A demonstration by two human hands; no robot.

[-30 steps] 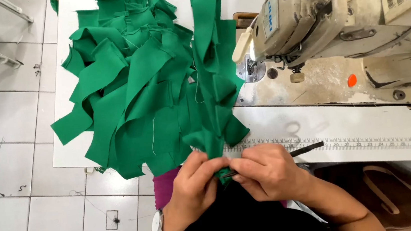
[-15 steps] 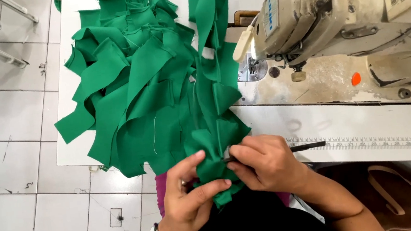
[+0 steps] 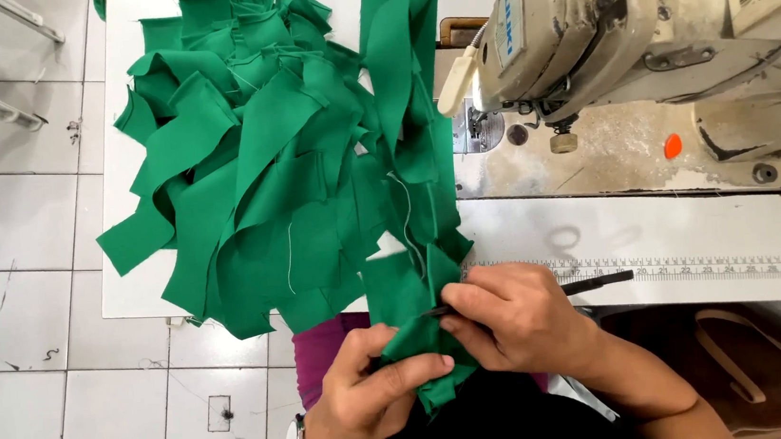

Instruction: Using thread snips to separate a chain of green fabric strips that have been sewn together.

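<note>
Low in the centre of the frame, the left hand (image 3: 370, 398) pinches the bottom end of a green fabric strip (image 3: 418, 341), thumb on top and fingers closed beneath it. Just to its right, the right hand (image 3: 514, 317) is closed around a thin black tool (image 3: 597, 281) whose tip touches the same strip. The strip trails up into a heap of green fabric pieces (image 3: 270, 155) on the white table (image 3: 129, 283), left of the industrial sewing machine (image 3: 641, 43).

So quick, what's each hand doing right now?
Left hand: closed, pinching the green fabric piece.
Right hand: closed on a thin black tool, its fingers also resting on the same fabric.
</note>
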